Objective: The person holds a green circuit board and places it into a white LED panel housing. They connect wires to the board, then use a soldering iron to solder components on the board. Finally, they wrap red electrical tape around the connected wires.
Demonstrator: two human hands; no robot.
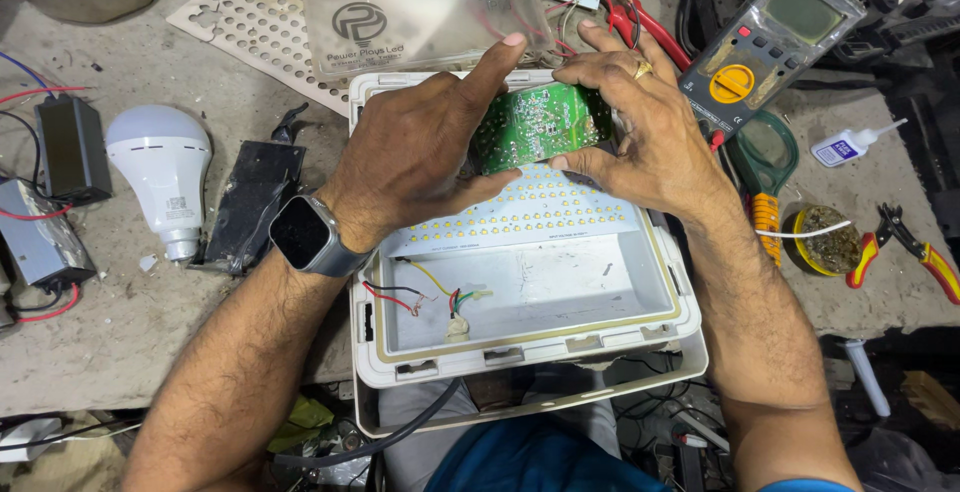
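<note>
- Green rectangular circuit board (540, 124): I judge it light, stiff, fragile; hold its edges only.
- My left hand (425, 142) and right hand (640, 122) pinch its opposite ends above the white plastic lamp housing (520, 352).

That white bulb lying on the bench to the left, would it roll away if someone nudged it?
Probably in a curve rather than straight: the white bulb lies on its side, dome wide and base narrow. It looks like a plastic-domed type, so likely light and not very fragile. The rough bench and nearby black part might stop it.

Grey multimeter screen (802, 12), top right
</note>
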